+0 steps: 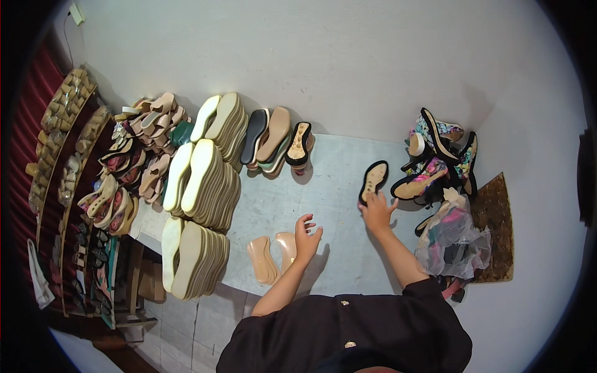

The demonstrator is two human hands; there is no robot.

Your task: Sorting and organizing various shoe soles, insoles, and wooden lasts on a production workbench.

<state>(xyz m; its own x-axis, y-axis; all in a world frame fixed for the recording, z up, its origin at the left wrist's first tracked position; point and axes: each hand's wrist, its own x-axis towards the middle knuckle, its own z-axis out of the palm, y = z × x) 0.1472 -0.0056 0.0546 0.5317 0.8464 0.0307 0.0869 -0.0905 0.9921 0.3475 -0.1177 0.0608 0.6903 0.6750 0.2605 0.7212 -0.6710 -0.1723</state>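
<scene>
The right hand (377,214) is at the lower end of a black-edged sole (374,176), right of the frame's centre; its fingers overlap that end, while the rest of the sole points away toward the upper edge. Whether they pinch it firmly or merely rest on it I cannot tell (the hand hides the contact). Taking it by one end probably keeps the tan, dark-spotted face in sight.

The left hand (305,239), just below the centre, holds nothing; its fingers are loosely spread, beside the glossy tan insole (286,245) and near the flat tan insoles (264,260) at lower centre.

Pale soles (211,177) stand in tight rows left of centre, likely to keep matching shapes together. Patterned shoes (432,149) heap loosely at upper right, seemingly put within the right arm's reach, above a clear plastic bag (460,239).
</scene>
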